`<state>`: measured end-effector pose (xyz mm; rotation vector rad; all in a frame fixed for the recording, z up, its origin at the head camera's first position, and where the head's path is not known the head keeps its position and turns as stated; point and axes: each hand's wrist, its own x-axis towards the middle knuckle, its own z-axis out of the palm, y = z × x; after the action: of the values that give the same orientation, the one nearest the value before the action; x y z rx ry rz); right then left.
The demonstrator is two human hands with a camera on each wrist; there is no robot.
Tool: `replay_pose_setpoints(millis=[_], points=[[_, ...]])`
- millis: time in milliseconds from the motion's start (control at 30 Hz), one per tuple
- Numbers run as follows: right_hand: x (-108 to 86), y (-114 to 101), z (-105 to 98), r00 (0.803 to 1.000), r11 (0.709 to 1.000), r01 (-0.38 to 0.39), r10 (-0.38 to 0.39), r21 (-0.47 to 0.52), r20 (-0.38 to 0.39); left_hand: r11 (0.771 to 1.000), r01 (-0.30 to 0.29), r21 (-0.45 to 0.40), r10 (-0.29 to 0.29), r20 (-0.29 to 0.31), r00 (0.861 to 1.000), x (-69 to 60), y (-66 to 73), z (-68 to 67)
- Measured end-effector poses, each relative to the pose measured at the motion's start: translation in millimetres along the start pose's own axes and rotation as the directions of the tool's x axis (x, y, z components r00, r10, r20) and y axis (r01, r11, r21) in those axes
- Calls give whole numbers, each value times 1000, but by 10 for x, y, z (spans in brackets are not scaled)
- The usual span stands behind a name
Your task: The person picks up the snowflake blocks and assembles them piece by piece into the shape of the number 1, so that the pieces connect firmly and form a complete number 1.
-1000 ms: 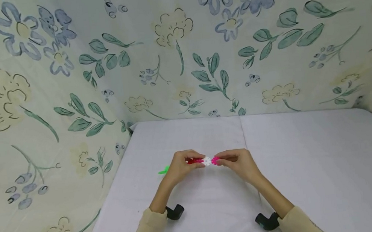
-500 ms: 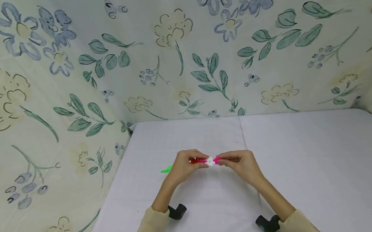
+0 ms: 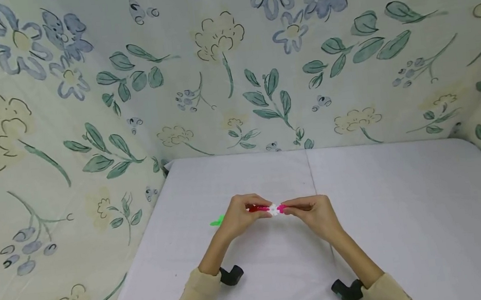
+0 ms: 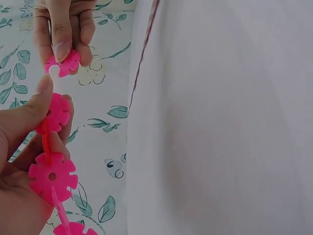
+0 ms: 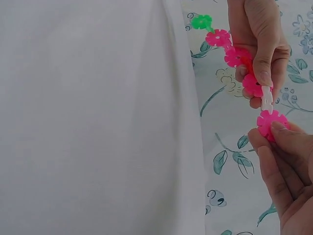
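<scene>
A chain of notched flower-shaped plastic discs runs through my left hand [image 3: 238,217], which pinches a pink disc [image 4: 59,111] between thumb and fingers near the chain's end. Beyond it a white disc [image 5: 266,99] stands edge-on. My right hand [image 3: 315,213] pinches another pink disc [image 5: 266,122], whose edge meets the white one; how deep their slots interlock cannot be told. Towards the left wrist, the chain continues with a red disc [image 4: 46,147] seen edge-on and more pink discs [image 4: 62,178]. A green disc [image 5: 200,21] is at the far end.
Both hands are above a white-covered table [image 3: 406,220]. A floral cloth [image 3: 233,82] hangs behind it and along the left side. Black wrist cameras [image 3: 232,275] sit at both sleeve cuffs.
Both hands have shifted slightly right with the chain. The right hand's pink disc has come closer to the white disc, narrowing the gap between them. The head view has turned slightly.
</scene>
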<state>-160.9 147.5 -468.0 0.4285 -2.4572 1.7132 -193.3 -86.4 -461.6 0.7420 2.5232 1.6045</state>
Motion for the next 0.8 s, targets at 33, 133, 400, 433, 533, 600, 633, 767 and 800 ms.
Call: replay_pose_setpoints(millis=[33,133,400,433,533,600,633,767,800], points=[[0,-5,0,1000,1000,2,-2,-3,1,1000,-1,-6,1,2,1000,0,-2,-2],[3,-18,6,1000,1000,9,-9,-18,0,1000,-6,-16,6,7,1000,2,-2,-5],[-3,-24,24,1000,999,31,-31,-44,-6,1000,1,-28,-1,13,1000,-11,-29,6],[-2,-23,26,999,998,37,-37,-45,-6,1000,1,-30,-1,11,1000,-13,-27,6],[-4,-22,30,998,997,60,-60,-52,-6,999,-1,-36,1,11,1000,-18,-16,4],[-8,-26,31,997,995,75,-76,-60,-8,999,-3,-40,3,14,1000,-17,-23,3],[-12,-29,31,996,994,83,-84,-65,-10,999,-4,-42,4,17,1000,-18,-28,4],[-23,-45,36,991,986,131,-133,-99,-14,999,3,-53,-2,22,1000,-22,-53,9],[-25,-47,38,989,984,145,-147,-105,-13,999,4,-54,-3,23,1000,-25,-56,10]])
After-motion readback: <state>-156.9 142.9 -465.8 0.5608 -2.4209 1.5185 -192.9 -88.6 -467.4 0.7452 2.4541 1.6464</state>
